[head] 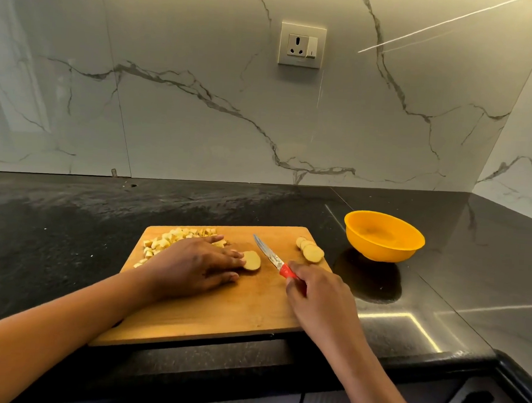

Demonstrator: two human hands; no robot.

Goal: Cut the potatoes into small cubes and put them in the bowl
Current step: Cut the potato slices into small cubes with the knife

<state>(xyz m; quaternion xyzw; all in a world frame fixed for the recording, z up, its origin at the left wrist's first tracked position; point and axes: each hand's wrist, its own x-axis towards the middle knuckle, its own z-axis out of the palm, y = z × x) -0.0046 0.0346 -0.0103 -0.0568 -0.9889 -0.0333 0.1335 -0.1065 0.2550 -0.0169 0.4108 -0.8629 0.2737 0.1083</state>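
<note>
In the head view, a potato slice (252,260) is pressed flat on the board (222,307) by the straight fingers of the left hand (193,265); nothing is gripped by it. The knife (269,255) is held by its red handle in the curled right hand (318,293), with the blade just beside the slice. More slices (311,250) are stacked near the board's far right corner, and cubes (170,241) are heaped at the far left. The bowl (379,250), seemingly empty, stands on the worktop (72,222) to the right of the board. The slice is judged light, stiff and slippery, best pinned from above with fingertips kept back from the blade. Cubes near the left edge could be pushed off. Open room is left between board and bowl.
</note>
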